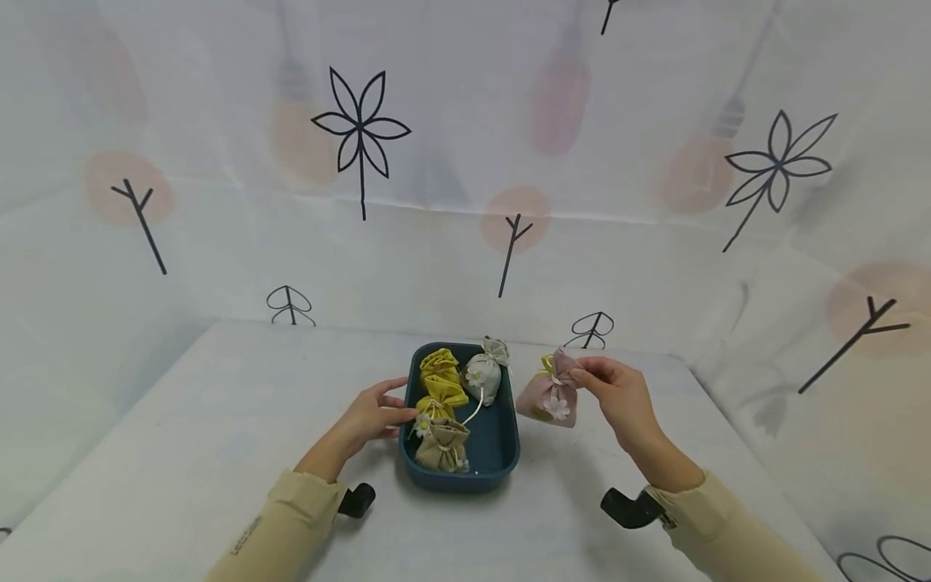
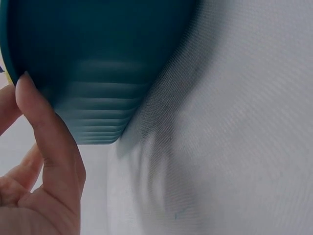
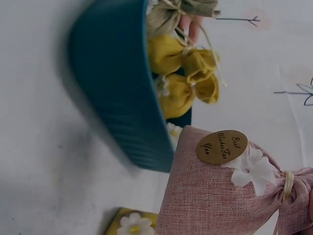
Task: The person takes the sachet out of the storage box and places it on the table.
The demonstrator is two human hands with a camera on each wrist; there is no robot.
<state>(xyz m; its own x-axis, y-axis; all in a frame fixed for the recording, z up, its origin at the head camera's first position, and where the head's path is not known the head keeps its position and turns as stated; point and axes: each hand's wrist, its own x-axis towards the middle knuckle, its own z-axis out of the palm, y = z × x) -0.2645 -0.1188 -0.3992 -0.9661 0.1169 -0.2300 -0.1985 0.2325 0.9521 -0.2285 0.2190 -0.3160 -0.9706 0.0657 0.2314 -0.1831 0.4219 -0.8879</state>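
A teal tray (image 1: 507,453) sits mid-table with two yellow pouches (image 1: 440,384), a grey pouch (image 1: 485,373) and a tan pouch (image 1: 442,444) inside. My left hand (image 1: 402,402) rests with straight fingers against the tray's left rim; a finger (image 2: 46,142) lies along the tray's ribbed outer wall (image 2: 98,63). My right hand (image 1: 582,373) pinches the tied neck of a pink pouch (image 1: 550,396) and holds it just right of the tray. The pink pouch (image 3: 220,200) carries a white flower and an oval wooden tag, beside the tray (image 3: 117,98).
Another yellow pouch (image 3: 132,226) lies on the table under the pink one, its top edge (image 1: 544,368) showing behind it. White cloth with printed flowers and twigs covers the table (image 1: 218,420) and hangs as walls on three sides.
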